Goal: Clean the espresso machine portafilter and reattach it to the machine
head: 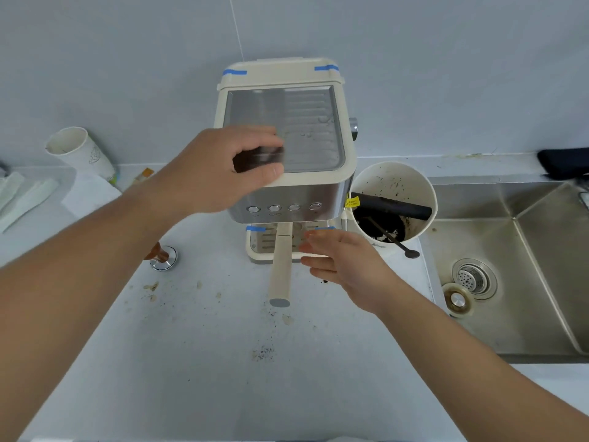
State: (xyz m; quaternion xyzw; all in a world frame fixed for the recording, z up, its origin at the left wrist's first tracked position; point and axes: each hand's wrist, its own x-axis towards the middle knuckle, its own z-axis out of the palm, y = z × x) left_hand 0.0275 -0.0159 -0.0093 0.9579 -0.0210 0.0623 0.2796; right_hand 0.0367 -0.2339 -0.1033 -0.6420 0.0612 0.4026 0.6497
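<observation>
A pale worktop (pixel 197 362) fills the lower view, speckled with coffee grounds near its middle, with a steel sink (pixel 522 282) set into its right side. Against the back wall stands the espresso machine (pixel 287 129), cream-bodied with a steel top tray, blue tape strips on its corners and four round buttons across its steel front.

The left arm reaches in from the lower left edge, and the left hand (pixel 223 167) rests on the machine's front-left top corner, fingers curled down onto the tray and thumb along the cream rim, bracing rather than holding anything loose. The right arm comes up from the lower right corner; the right hand (pixel 341 263) hovers open and empty just right of the portafilter (pixel 280 266), fingers loosely spread toward its handle without touching it.

The portafilter sits under the machine's front, its long cream handle with a grey end cap pointing out toward the worktop's near edge; its basket end is hidden under the machine.

A cream knock bin (pixel 392 202) stands just right of the machine, stained with grounds, a black bar across it. A paper cup (pixel 79 151) lies tilted near the back-left corner. A tamper (pixel 162 256) stands left of the drip tray. A dark spoon (pixel 404 248) rests by the bin's base.
</observation>
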